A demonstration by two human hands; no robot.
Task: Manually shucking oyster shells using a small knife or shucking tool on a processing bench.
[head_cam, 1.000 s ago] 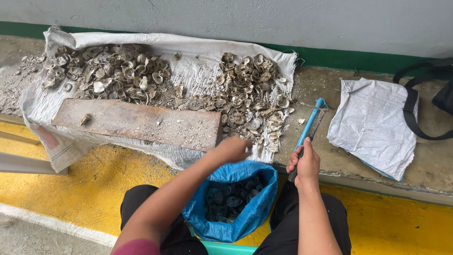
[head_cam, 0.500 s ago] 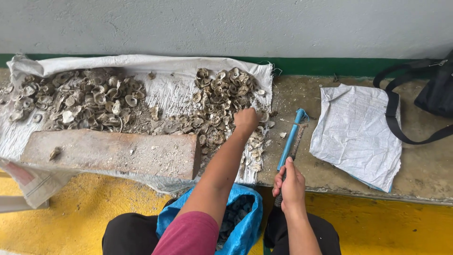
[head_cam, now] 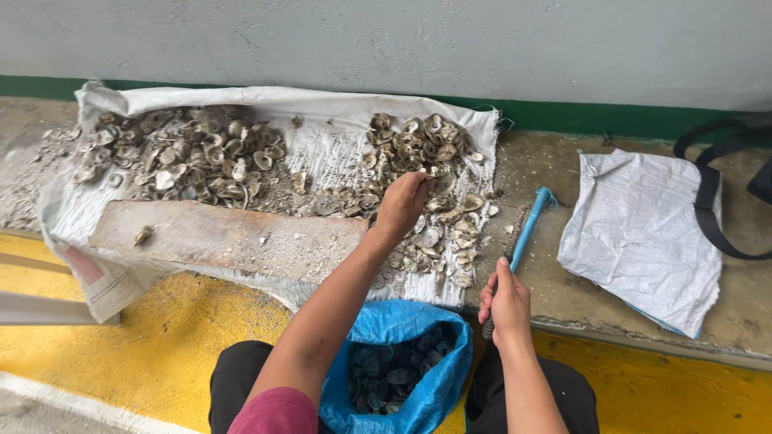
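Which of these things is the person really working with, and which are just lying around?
In use: left hand picking from the right heap of shells; right hand gripping the blue-handled brush; blue bag holding dark shells; white sack under the heaps.

Lying about: wooden plank; folded white bag; black strap.

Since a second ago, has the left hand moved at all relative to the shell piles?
Yes. The left hand was at the near edge of the right shell pile, by the wooden board; it has reached farther toward the wall, into that pile.

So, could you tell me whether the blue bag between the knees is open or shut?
Open: the blue bag gapes at the top, with dark shells visible inside.
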